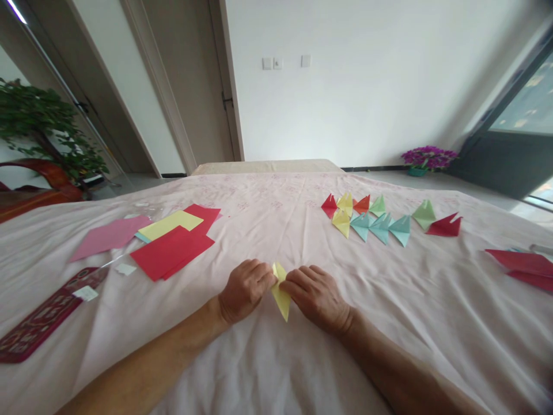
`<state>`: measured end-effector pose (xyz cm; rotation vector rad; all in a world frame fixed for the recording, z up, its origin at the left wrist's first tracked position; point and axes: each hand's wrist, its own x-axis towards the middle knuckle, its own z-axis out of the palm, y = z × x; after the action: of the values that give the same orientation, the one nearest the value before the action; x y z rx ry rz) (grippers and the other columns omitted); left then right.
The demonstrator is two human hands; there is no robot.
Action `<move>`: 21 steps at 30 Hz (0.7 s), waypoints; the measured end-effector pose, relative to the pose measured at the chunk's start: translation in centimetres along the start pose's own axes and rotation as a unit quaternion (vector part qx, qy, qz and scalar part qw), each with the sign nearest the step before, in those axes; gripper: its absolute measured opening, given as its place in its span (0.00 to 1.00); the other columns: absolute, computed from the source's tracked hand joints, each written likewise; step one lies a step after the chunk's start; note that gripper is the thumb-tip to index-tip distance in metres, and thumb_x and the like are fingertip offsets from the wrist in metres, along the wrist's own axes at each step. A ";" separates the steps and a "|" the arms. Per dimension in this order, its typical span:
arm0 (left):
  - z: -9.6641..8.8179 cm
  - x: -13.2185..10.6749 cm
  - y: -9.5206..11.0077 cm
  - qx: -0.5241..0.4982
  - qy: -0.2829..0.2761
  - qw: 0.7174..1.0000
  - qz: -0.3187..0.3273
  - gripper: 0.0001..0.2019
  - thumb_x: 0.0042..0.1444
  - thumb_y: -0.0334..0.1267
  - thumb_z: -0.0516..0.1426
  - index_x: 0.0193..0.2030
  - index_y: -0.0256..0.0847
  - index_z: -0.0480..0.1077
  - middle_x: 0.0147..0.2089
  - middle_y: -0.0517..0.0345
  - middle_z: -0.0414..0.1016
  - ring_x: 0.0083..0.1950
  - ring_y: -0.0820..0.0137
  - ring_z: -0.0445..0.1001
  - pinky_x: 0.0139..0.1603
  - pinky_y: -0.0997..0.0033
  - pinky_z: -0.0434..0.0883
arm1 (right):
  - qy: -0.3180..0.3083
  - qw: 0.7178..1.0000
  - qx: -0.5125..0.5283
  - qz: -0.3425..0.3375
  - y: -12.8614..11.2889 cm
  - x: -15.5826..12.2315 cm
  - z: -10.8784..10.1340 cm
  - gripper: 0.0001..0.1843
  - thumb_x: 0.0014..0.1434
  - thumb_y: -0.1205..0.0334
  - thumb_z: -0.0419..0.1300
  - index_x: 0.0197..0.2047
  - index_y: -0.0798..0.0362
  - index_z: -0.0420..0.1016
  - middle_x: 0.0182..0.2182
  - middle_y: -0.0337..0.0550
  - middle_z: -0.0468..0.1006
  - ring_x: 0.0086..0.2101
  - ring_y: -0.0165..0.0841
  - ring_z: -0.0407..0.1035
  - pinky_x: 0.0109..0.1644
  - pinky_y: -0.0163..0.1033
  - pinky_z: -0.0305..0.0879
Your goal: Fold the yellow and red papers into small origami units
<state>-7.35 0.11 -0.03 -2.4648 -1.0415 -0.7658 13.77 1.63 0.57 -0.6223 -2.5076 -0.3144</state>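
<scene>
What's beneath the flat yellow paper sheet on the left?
Under the yellow sheet, a blue-green paper edge shows at its left end and a red paper sheet past its right corner. Anything else there is covered.

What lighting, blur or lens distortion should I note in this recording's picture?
Head view: the doors at left lean, suggesting wide-angle distortion; head view: the glass pane at right is bright, while shadows on the cloth are soft; head view: fine detail looks slightly smeared, yet the left hand, right hand and yellow paper are readable.
</scene>
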 end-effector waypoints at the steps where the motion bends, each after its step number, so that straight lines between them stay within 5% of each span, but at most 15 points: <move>1: 0.0 -0.3 0.2 0.008 -0.026 1.000 0.009 0.10 0.63 0.29 0.51 0.31 0.40 0.68 0.30 0.58 0.70 0.33 0.69 0.67 0.36 0.67 0.63 | -0.031 1.000 -0.001 -0.003 -0.3 0.0 0.1 0.10 0.66 0.66 0.52 0.35 0.52 0.73 0.29 0.41 0.73 0.29 0.32 0.62 0.32 0.40 0.51; 7: -1.0 -1.6 1.3 -0.029 -0.124 0.992 -0.006 0.07 0.64 0.33 0.51 0.36 0.40 0.70 0.35 0.56 0.72 0.39 0.66 0.69 0.41 0.65 0.66 | -0.139 0.987 0.049 0.059 -1.3 0.0 0.0 0.07 0.64 0.64 0.56 0.33 0.51 0.72 0.32 0.41 0.73 0.32 0.33 0.62 0.36 0.40 0.53; 21: -0.9 -1.3 1.4 -0.153 -0.122 0.952 -0.234 0.07 0.58 0.35 0.58 0.29 0.41 0.67 0.32 0.59 0.72 0.37 0.68 0.70 0.41 0.69 0.65 | -0.110 0.945 0.201 0.233 -0.2 0.0 0.5 0.06 0.62 0.62 0.58 0.33 0.51 0.74 0.32 0.40 0.74 0.35 0.31 0.67 0.39 0.35 0.60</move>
<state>-7.37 -2.00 -0.23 -2.6489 -1.7635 -0.8218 13.42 1.60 0.16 -1.0867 -2.4210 0.4516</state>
